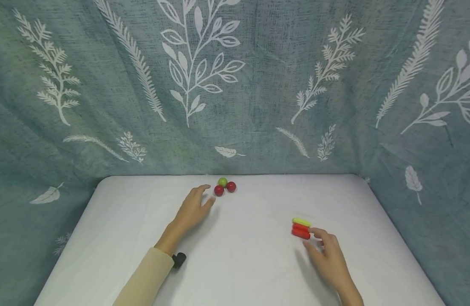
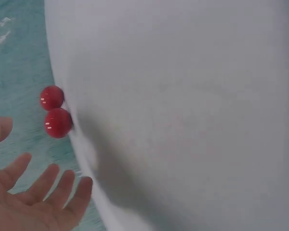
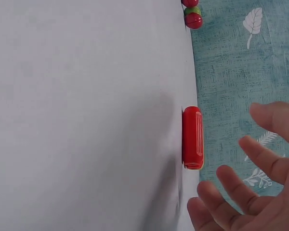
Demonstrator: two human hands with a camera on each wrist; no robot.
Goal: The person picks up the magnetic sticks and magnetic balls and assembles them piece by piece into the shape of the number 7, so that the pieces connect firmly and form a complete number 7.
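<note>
Two red balls (image 1: 219, 191) and a green ball (image 1: 222, 182) sit clustered near the table's far edge. My left hand (image 1: 193, 208) is just left of them, fingers spread and holding nothing. In the left wrist view the red balls (image 2: 58, 122) show beyond the fingers; the green one is hidden there. Two red sticks (image 1: 301, 233) and a yellow-green stick (image 1: 301, 222) lie side by side at right. Close beside them my right hand (image 1: 328, 259) hovers with thumb and fingers apart. The right wrist view shows a gap between the hand and the near red stick (image 3: 192, 137).
A white-covered table (image 1: 250, 263) spans the space between and around both hands. Behind and beside it hangs a green-blue curtain (image 1: 258, 106) with white leaf prints. A black strap piece (image 1: 179, 260) sits at the left wrist.
</note>
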